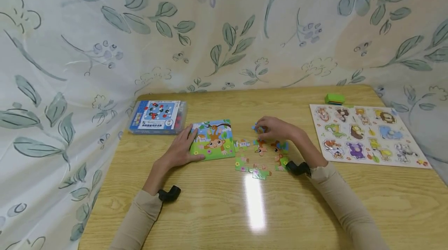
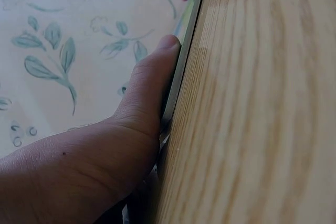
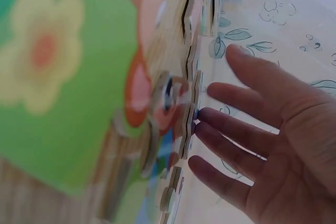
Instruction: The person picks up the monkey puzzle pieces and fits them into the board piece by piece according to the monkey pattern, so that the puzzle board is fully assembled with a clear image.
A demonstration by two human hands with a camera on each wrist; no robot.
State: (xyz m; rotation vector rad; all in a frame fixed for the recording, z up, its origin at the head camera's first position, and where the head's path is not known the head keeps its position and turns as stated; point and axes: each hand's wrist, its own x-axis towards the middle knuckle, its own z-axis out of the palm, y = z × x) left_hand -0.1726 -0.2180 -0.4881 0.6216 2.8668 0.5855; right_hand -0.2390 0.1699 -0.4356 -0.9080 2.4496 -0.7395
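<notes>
My left hand [image 1: 181, 147] rests on the left side of a square monkey picture board [image 1: 211, 145], its thumb [image 2: 152, 77] lying along the near edge. To the right lie several loose jigsaw pieces, among them a house piece [image 1: 242, 144], a green flower piece [image 1: 241, 163] and a lower green piece [image 1: 259, 173]. Over the far pieces is my right hand [image 1: 274, 128], fingertips at a small blue piece [image 1: 254, 126] partly hidden beneath them. In the right wrist view its fingers are spread, thumb apart, touching or nearly touching the edges of the wooden pieces.
A clear plastic case [image 1: 157, 117] with a molecule picture stands at the back left. On the right lies a white animal puzzle board [image 1: 367, 135], with a green block [image 1: 335, 98] behind it. Patterned cloth hangs behind the wooden table [image 1: 210, 211].
</notes>
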